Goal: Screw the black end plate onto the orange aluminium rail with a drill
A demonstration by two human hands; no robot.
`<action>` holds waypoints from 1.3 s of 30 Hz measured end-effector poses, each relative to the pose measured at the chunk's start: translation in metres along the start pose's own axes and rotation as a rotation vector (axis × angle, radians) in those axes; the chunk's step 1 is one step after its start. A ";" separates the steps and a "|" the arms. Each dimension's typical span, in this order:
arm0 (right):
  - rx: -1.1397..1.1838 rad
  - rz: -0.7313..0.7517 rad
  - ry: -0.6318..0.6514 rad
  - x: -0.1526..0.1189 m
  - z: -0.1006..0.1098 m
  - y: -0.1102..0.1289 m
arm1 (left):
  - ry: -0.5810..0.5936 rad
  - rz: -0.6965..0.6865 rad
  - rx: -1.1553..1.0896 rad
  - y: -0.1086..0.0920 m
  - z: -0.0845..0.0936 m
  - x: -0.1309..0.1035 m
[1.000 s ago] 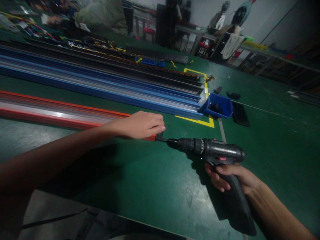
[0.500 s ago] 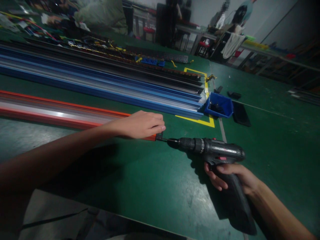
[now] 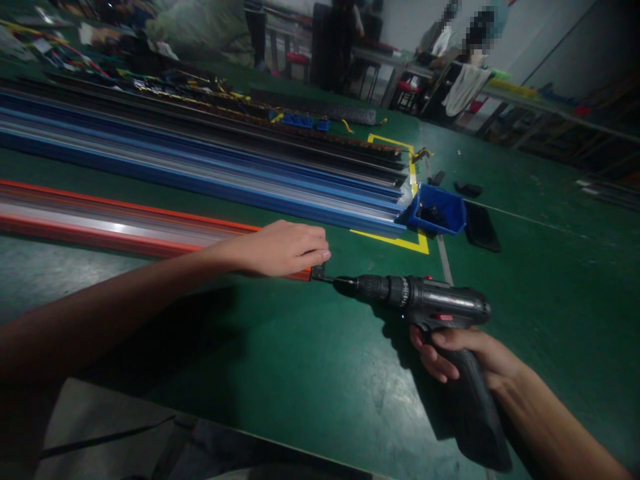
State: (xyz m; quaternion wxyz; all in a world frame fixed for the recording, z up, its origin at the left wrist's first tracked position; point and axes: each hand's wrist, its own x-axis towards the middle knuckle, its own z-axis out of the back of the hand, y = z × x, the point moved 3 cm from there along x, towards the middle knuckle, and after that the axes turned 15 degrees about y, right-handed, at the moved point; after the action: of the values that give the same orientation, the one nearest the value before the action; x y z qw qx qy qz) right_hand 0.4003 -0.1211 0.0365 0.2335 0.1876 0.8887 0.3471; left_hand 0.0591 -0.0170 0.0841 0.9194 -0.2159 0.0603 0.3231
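My right hand [image 3: 463, 353] is wrapped round the handle of a black cordless drill [image 3: 425, 300], which lies level and points left. Its long thin bit [image 3: 333, 279] reaches a small black end piece [image 3: 318, 272] at the right end of an orange-edged metal profile [image 3: 120, 228]. Over that same end my left hand [image 3: 290, 250] is closed, holding the profile against the green table [image 3: 300, 373]. The hand hides part of the profile and of the end piece. A small light glows on the drill below its chuck.
Blue metal profiles [image 3: 225, 183] lie behind the orange one, with black profiles [image 3: 240, 133] beyond. A blue bin [image 3: 443, 210] with small dark parts stands at their right end, beside a flat black object [image 3: 483, 227]. Tangled wires [image 3: 65, 57] lie far left. People are in the background.
A small light now shows below the drill's chuck. Both hands, the drill and the orange profile stay almost where they were.
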 end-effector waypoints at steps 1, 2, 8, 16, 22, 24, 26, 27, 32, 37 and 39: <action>-0.003 0.003 0.000 0.000 0.000 0.000 | 0.002 0.002 0.001 0.000 0.000 0.000; -0.005 0.005 -0.002 0.000 -0.001 0.000 | 0.004 0.004 0.003 0.000 0.000 0.000; 0.003 -0.002 0.002 0.000 -0.001 0.000 | 0.014 0.015 0.000 -0.001 0.000 0.000; 0.001 -0.005 0.022 0.001 -0.001 0.001 | 0.006 0.010 0.001 -0.001 0.001 0.000; 0.014 -0.001 0.040 0.002 -0.001 0.002 | 0.011 0.017 -0.005 -0.002 0.001 0.000; 0.024 -0.001 0.042 0.001 -0.001 0.002 | 0.012 0.023 -0.007 -0.002 0.001 0.000; 0.032 0.000 0.046 0.001 -0.002 0.002 | 0.012 0.028 -0.009 -0.002 0.001 0.000; 0.033 0.000 0.047 0.001 -0.002 0.002 | 0.012 0.027 -0.009 -0.003 0.001 0.000; 0.007 0.014 0.056 0.001 -0.001 0.002 | 0.008 0.017 -0.006 -0.001 0.000 0.000; 0.007 0.014 0.038 0.001 0.000 0.001 | 0.011 0.023 0.001 0.000 0.000 0.000; 0.015 0.009 0.026 0.000 0.000 0.001 | 0.014 0.022 0.005 0.000 0.000 0.000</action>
State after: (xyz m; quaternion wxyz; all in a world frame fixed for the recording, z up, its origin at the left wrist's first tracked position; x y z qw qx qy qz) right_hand 0.4002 -0.1205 0.0373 0.2190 0.1888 0.8933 0.3440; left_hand 0.0595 -0.0171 0.0839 0.9158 -0.2153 0.0697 0.3317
